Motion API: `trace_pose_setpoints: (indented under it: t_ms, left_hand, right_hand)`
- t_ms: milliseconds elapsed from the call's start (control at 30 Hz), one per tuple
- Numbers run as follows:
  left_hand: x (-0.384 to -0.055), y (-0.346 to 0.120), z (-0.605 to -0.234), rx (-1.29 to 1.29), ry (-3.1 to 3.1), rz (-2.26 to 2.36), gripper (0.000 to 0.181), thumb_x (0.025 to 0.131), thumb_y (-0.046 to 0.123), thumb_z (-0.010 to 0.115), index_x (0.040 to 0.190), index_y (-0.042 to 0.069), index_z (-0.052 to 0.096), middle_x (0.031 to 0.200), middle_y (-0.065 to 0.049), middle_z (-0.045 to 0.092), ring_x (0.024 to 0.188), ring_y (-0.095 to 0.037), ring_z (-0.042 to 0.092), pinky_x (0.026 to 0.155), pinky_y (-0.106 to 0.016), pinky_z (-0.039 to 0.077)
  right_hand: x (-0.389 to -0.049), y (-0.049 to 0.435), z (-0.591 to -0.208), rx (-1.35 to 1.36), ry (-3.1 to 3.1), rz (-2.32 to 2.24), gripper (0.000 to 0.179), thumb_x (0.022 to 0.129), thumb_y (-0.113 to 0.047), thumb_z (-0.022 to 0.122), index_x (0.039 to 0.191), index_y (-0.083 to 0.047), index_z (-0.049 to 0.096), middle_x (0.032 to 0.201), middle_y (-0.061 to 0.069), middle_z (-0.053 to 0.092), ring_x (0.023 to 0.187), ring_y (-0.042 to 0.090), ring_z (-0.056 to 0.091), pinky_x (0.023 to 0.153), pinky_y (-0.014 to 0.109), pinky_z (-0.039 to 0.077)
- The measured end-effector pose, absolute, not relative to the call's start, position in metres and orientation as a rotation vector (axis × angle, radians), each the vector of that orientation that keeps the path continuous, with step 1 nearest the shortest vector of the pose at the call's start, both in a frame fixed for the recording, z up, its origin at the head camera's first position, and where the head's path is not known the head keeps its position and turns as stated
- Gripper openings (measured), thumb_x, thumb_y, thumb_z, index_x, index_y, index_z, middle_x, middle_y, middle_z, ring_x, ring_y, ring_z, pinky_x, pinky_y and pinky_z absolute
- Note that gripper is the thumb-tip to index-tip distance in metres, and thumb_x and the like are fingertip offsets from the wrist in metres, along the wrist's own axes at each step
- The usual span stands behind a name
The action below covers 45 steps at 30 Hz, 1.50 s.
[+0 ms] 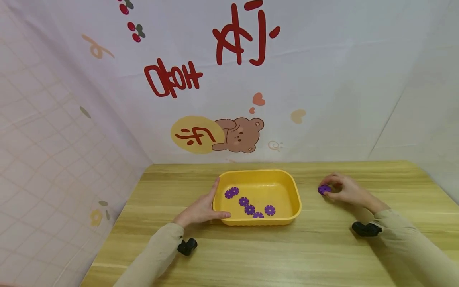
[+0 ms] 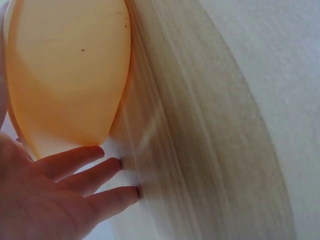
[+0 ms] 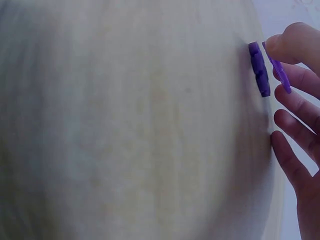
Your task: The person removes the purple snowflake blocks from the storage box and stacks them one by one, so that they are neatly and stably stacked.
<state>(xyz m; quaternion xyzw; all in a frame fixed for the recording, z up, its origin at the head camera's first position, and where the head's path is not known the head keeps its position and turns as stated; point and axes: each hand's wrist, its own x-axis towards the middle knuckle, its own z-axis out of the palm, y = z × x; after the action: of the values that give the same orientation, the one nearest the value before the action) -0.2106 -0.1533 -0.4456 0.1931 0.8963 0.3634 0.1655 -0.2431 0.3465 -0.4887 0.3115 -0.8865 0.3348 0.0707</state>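
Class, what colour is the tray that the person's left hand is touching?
The tray is yellow; it shows best in the head view.

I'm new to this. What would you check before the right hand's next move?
1. Yellow tray supported: ok; left hand rests on its left end.
2. Purple disc held: ok; right hand pinches it.
3. Second disc separate: ok; a gap shows in the right wrist view.
4. Held disc over tray: not ok; it's to the tray's right.
5. Room inside: ok; bare floor surrounds the loose discs.
6. Held disc off the table: cannot tell.
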Motion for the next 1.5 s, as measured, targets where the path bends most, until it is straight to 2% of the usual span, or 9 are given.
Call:
trace_pose_setpoints:
  t_ms: [167, 333, 600, 967, 1100, 1233, 1367, 1500]
  left_hand:
    - [-0.211, -0.153, -0.447, 0.553, 2.537, 1.058, 0.121, 0.078, 0.042, 0.080, 0.155, 0.015, -0.009, 0.149, -0.026, 0.032, 0.105, -0.023, 0.059, 0.100, -0.043, 0.040]
    - [-0.213, -0.154, -0.448, 0.569, 2.532, 1.063, 0.122, 0.077, 0.045, 0.080, 0.155, 0.013, -0.009, 0.151, -0.025, 0.028, 0.112, -0.027, 0.057, 0.101, -0.044, 0.039]
    - [-0.213, -0.152, -0.445, 0.556, 2.516, 1.088, 0.120, 0.079, 0.038, 0.081, 0.155, 0.014, -0.009, 0.150, -0.024, 0.030, 0.102, -0.021, 0.060, 0.100, -0.043, 0.041]
    - [-0.212, -0.153, -0.444, 0.570, 2.523, 1.079, 0.123, 0.078, 0.042, 0.081, 0.155, 0.013, -0.010, 0.146, -0.026, 0.036, 0.096, -0.019, 0.061, 0.098, -0.043, 0.042]
    - [-0.212, -0.152, -0.444, 0.568, 2.526, 1.079, 0.121, 0.079, 0.038, 0.081, 0.155, 0.013, -0.010, 0.143, -0.025, 0.041, 0.094, -0.018, 0.061, 0.097, -0.042, 0.043]
    - [-0.212, -0.152, -0.445, 0.569, 2.531, 1.063, 0.121, 0.078, 0.040, 0.081, 0.155, 0.015, -0.010, 0.143, -0.024, 0.042, 0.094, -0.017, 0.061, 0.097, -0.042, 0.043]
    - [-0.212, -0.153, -0.446, 0.573, 2.541, 1.050, 0.122, 0.078, 0.041, 0.081, 0.155, 0.016, -0.009, 0.145, -0.024, 0.040, 0.100, -0.020, 0.060, 0.099, -0.042, 0.041]
    - [-0.212, -0.153, -0.446, 0.570, 2.546, 1.050, 0.121, 0.078, 0.042, 0.081, 0.155, 0.017, -0.009, 0.146, -0.024, 0.037, 0.104, -0.022, 0.060, 0.100, -0.043, 0.040]
  right_hand:
    - [-0.243, 0.347, -0.491, 0.885, -2.703, 0.996, 0.028, 0.079, -0.006, 0.079, 0.105, -0.009, 0.069, 0.106, 0.005, 0.062, 0.093, 0.014, 0.058, 0.076, 0.025, 0.049]
    - [-0.244, 0.345, -0.492, 0.818, -2.724, 0.997, 0.026, 0.080, -0.009, 0.079, 0.105, -0.010, 0.069, 0.106, 0.003, 0.063, 0.093, 0.015, 0.057, 0.077, 0.024, 0.048]
    - [-0.243, 0.344, -0.494, 0.779, -2.727, 1.012, 0.027, 0.080, -0.009, 0.079, 0.105, -0.010, 0.069, 0.106, 0.003, 0.063, 0.095, 0.013, 0.055, 0.079, 0.017, 0.043]
    - [-0.244, 0.346, -0.496, 0.812, -2.707, 1.008, 0.028, 0.080, -0.009, 0.079, 0.107, -0.010, 0.069, 0.109, 0.005, 0.062, 0.098, 0.013, 0.053, 0.082, 0.014, 0.040]
    - [-0.243, 0.346, -0.496, 0.811, -2.706, 1.056, 0.035, 0.080, -0.009, 0.079, 0.113, -0.005, 0.066, 0.111, 0.009, 0.064, 0.101, 0.014, 0.054, 0.085, 0.012, 0.039]
    - [-0.242, 0.345, -0.491, 0.797, -2.732, 1.092, 0.043, 0.083, -0.009, 0.076, 0.122, 0.001, 0.061, 0.115, 0.013, 0.064, 0.102, 0.020, 0.056, 0.085, 0.015, 0.041]
    - [-0.241, 0.341, -0.482, 0.804, -2.720, 1.161, 0.042, 0.088, -0.006, 0.070, 0.127, 0.002, 0.057, 0.119, 0.018, 0.061, 0.104, 0.025, 0.055, 0.084, 0.021, 0.044]
    - [-0.243, 0.332, -0.470, 0.865, -2.662, 1.219, 0.040, 0.090, 0.000, 0.065, 0.129, 0.003, 0.055, 0.123, 0.022, 0.057, 0.111, 0.017, 0.052, 0.089, 0.022, 0.042]
